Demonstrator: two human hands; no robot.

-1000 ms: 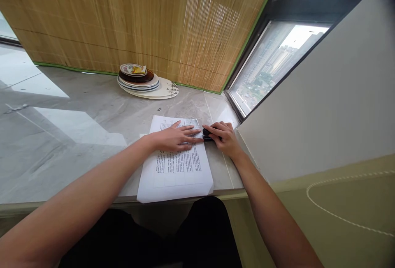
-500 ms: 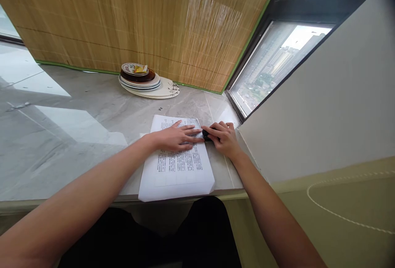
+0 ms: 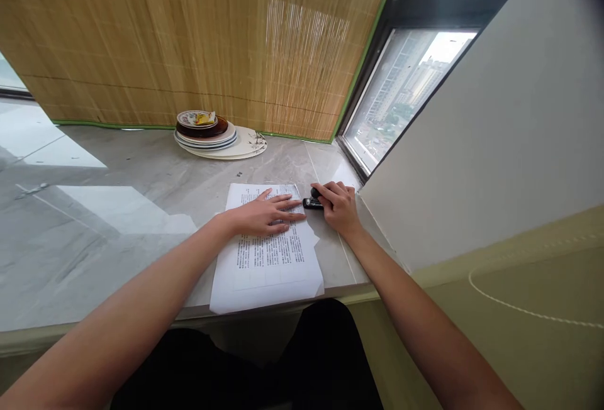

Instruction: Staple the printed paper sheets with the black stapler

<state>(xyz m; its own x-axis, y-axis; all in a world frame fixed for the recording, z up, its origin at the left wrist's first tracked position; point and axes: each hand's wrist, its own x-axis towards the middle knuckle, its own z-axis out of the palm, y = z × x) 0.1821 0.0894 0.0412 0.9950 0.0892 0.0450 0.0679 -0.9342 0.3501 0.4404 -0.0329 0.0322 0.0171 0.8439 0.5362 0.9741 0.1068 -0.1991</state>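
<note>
Grey marble-patterned stone makes up the countertop [image 3: 117, 209] where we work, and on it, close to its near edge, lies our stack of white printed paper sheets [image 3: 268, 259], covered in dense lines of small text. We press our left hand [image 3: 264, 215] flat on the upper part of the sheets, palm down and fingers spread wide open, gripping nothing, just resting on the page with the fingertips pointing toward the right edge. Our right hand [image 3: 337, 205] is curled around a small black stapler [image 3: 312, 202] that sits at the upper right corner of the paper, just beside the left fingertips; the fingers are wrapped over its top and its dark front end pokes out toward the sheets. Whether the corner of the paper is actually between the stapler's halves we cannot tell. Farther back on the counter, well apart from the paper, stands a pile of round ceramic plates [image 3: 217, 139], the widest white ones at the bottom and a small brown one on top. Behind it hangs a woven bamboo blind [image 3: 189, 39], and to the right a dark-framed window [image 3: 401, 89].
</note>
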